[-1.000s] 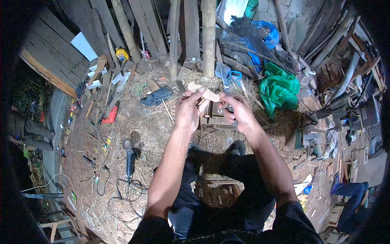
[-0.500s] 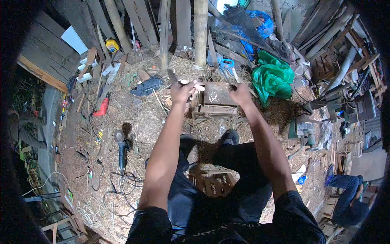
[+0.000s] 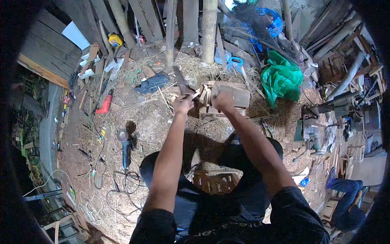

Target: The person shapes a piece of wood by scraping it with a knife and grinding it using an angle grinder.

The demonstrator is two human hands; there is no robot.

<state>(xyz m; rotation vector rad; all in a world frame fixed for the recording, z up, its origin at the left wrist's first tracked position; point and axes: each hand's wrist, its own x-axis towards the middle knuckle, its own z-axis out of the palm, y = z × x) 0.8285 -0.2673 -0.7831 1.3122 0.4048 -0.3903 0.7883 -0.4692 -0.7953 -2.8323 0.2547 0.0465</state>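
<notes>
Low in front of me is a wooden block [image 3: 239,97] with a flat, worn top. Several small pale wood pieces [image 3: 205,94] stand together at its left end. My left hand [image 3: 184,105] is just left of them, its fingers closed on a small light wood piece [image 3: 197,94]. Just beyond those fingers lies a dark, flat, blade-like thing [image 3: 181,79], slanting away from me. Over the block's near side, my right hand [image 3: 223,101] is curled like a fist; what it may hold is hidden by the hand.
An angle grinder [image 3: 125,148] with a dark cord and a red power drill [image 3: 106,104] lie on the left. Green plastic sheeting [image 3: 281,79] is heaped at the right back. Posts stand behind the block. Another person's legs [image 3: 345,187] show at far right. Shavings and straw cover the ground.
My right hand has moved left, from the block's right side towards the wood pieces. My left hand has come slightly nearer to me, off the blade-like thing. The view has shifted a little.
</notes>
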